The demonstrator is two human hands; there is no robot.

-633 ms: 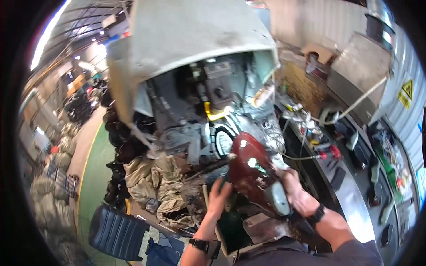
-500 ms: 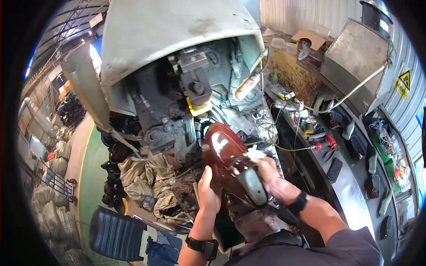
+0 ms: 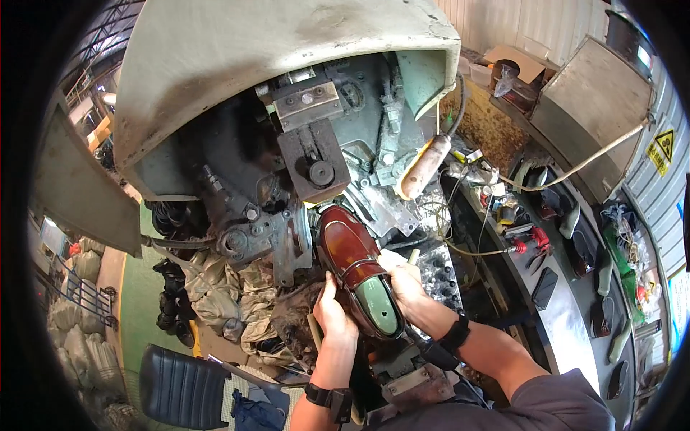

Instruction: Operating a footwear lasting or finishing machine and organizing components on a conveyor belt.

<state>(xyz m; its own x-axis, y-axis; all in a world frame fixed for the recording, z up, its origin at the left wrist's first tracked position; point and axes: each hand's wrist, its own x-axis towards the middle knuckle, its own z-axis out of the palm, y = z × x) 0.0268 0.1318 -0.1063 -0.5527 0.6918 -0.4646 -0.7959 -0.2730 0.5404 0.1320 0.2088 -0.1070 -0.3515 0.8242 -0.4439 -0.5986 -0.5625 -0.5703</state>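
Observation:
A glossy reddish-brown leather shoe (image 3: 350,241), shaped like a loafer, sits on a green shoe last (image 3: 376,302) with a small hole near its heel end. Its toe points away from me, close under the dark metal block (image 3: 314,164) of a machine. My left hand (image 3: 335,314) grips the shoe's left side, thumb up along the edge. From the right, my right hand (image 3: 404,289) closes around the other side. Something whitish (image 3: 392,260), perhaps a cloth, shows at my right fingers; its kind is unclear. The fingers under the shoe are hidden.
A pale machine hood (image 3: 287,50) arches overhead, with a lit lamp (image 3: 424,169) hanging at its right. On the right, a conveyor carries several shoes on lasts (image 3: 581,244); a red tool (image 3: 532,242) lies nearer. Crumpled beige cloth (image 3: 215,294) and a black chair (image 3: 183,388) are at left.
The shoe has rolled in my hands, so the last's green top now faces up more squarely. Its toe appears nearer the machine's block. My head view has shifted, and both hands still hold it.

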